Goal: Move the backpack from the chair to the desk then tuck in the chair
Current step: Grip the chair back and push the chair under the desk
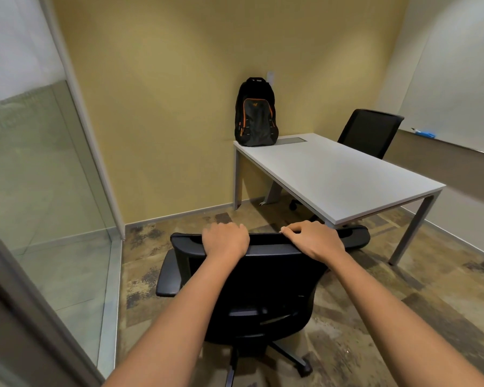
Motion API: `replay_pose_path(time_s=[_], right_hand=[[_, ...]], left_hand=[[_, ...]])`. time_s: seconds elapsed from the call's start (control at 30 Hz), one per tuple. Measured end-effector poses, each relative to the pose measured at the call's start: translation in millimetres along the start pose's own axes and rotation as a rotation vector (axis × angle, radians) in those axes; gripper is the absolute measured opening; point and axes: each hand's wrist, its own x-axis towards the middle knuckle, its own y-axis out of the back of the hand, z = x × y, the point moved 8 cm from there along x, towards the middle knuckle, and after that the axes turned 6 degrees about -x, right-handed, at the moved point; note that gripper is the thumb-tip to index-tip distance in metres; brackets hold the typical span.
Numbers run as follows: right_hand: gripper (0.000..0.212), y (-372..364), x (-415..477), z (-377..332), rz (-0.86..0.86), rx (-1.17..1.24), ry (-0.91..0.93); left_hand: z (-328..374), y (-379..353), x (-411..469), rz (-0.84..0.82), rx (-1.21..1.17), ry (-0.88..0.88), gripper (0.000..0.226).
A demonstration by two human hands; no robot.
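A black backpack (pixel 256 114) with orange trim stands upright on the far left corner of the white desk (pixel 333 177), against the yellow wall. A black office chair (pixel 263 289) stands on the carpet in front of me, its back toward me, left of the desk's near end. My left hand (pixel 225 237) is curled over the top edge of the chair's backrest. My right hand (pixel 313 238) grips the same top edge further right. The chair's right armrest sits close to the desk's near edge.
A second black chair (pixel 370 131) stands behind the desk's far side. A whiteboard (pixel 458 79) with a marker tray fills the right wall. A glass partition (pixel 48 177) runs along the left. Patterned carpet (pixel 403 317) lies around the chair.
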Motion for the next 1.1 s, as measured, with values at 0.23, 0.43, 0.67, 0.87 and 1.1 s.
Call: replay_pose_path(time_s=[0.23, 0.43, 0.67, 0.87, 1.1], right_hand=[[0.051, -4.8, 14.1, 20.1, -0.112, -0.084, -0.059], [0.054, -8.5, 60.2, 33.2, -0.164, -0.054, -0.067], [0.057, -13.7, 72.8, 19.2, -0.182, -0.113, -0.089], [0.064, -24.3, 118.1, 3.4, -0.289, -0.120, -0.128], [0.066, -25.8, 169.3, -9.7, -0.281, -0.088, -0.148]], left_hand=[[20.4, -2.3, -4.9, 0.039, -0.111, -0.047, 0.053], [40.2, 6.6, 28.5, 0.195, -0.102, -0.067, 0.052], [24.4, 5.6, 53.2, 0.157, -0.098, -0.078, 0.042], [8.3, -3.6, 109.8, -0.008, -0.030, -0.037, 0.050], [-4.5, -11.3, 169.3, -0.175, 0.001, 0.020, 0.061]])
